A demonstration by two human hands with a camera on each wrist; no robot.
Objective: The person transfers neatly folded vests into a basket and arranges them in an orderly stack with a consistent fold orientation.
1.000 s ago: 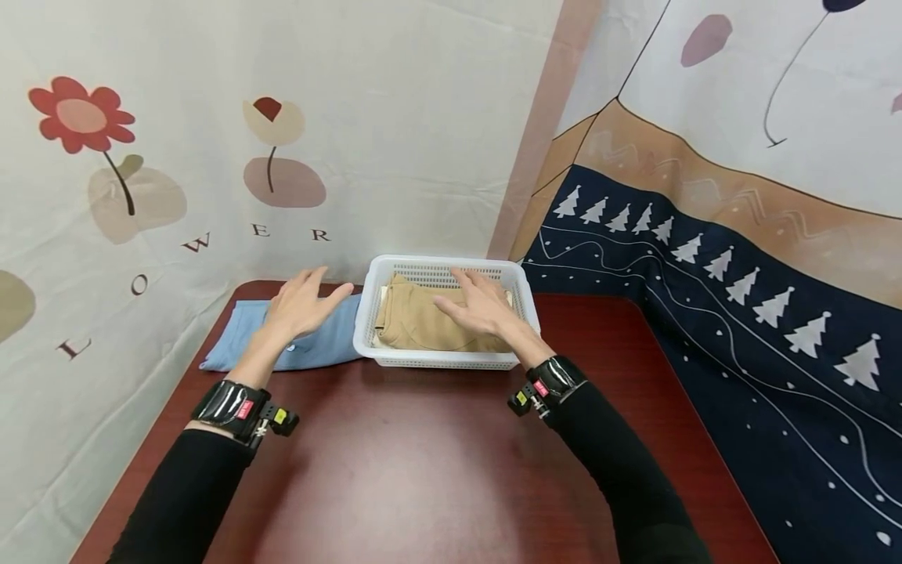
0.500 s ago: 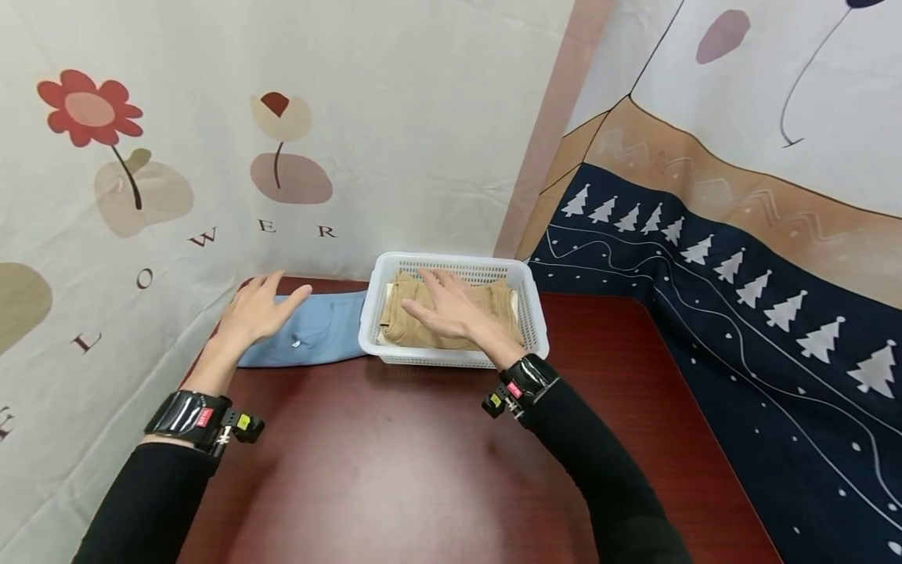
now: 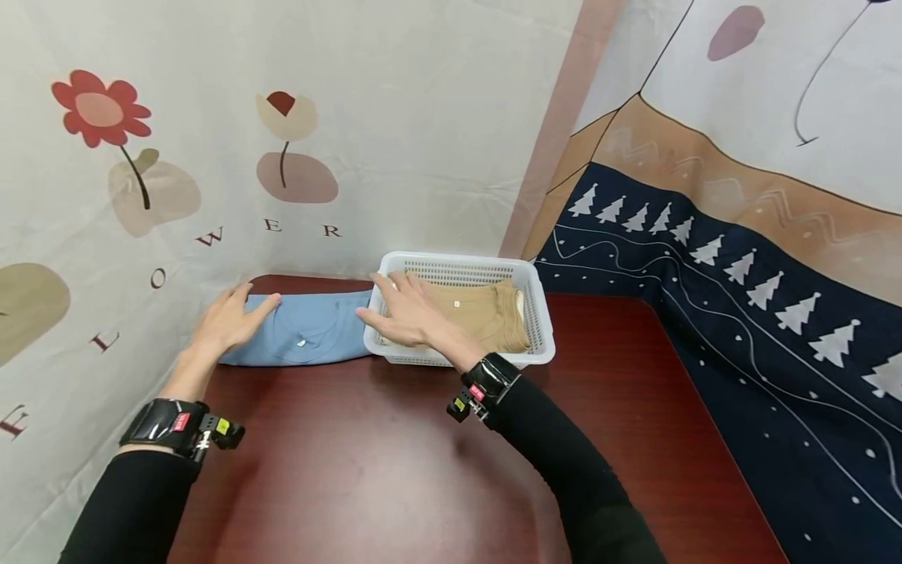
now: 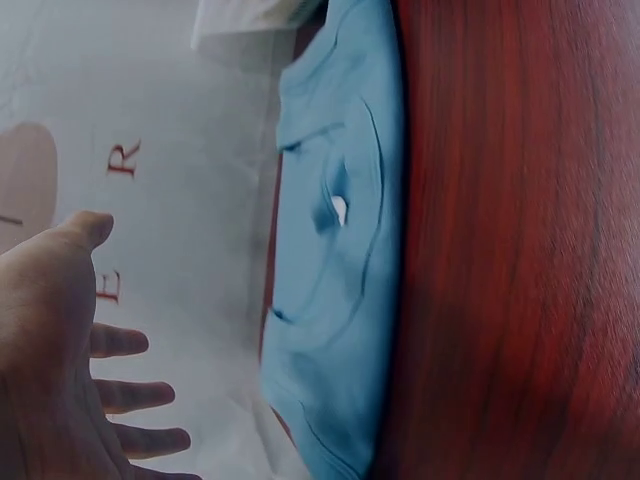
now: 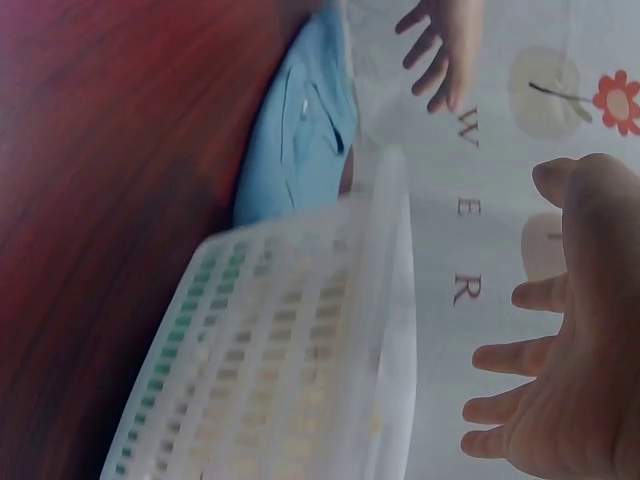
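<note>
A folded light blue garment (image 3: 320, 329) lies flat on the table, left of a white plastic basket (image 3: 539, 313). Inside the basket sits a folded tan garment (image 3: 479, 309) with a small white tag. My left hand (image 3: 224, 319), fingers spread, hovers by the blue garment's left end; the left wrist view shows a gap between the hand and the blue garment (image 4: 335, 260). Over the basket's left side my right hand (image 3: 409, 309) is held with straight fingers, hiding part of the tan garment. Nothing is in either hand.
The dark red table (image 3: 366, 446) stands against a pale curtain (image 3: 423, 141) with flower prints and letters. A navy cloth (image 3: 705, 329) with white trees hangs along the right side.
Both hands have moved left. The left hand has gone from above the blue garment to its left end, and the right hand from the basket's middle to its left side.
</note>
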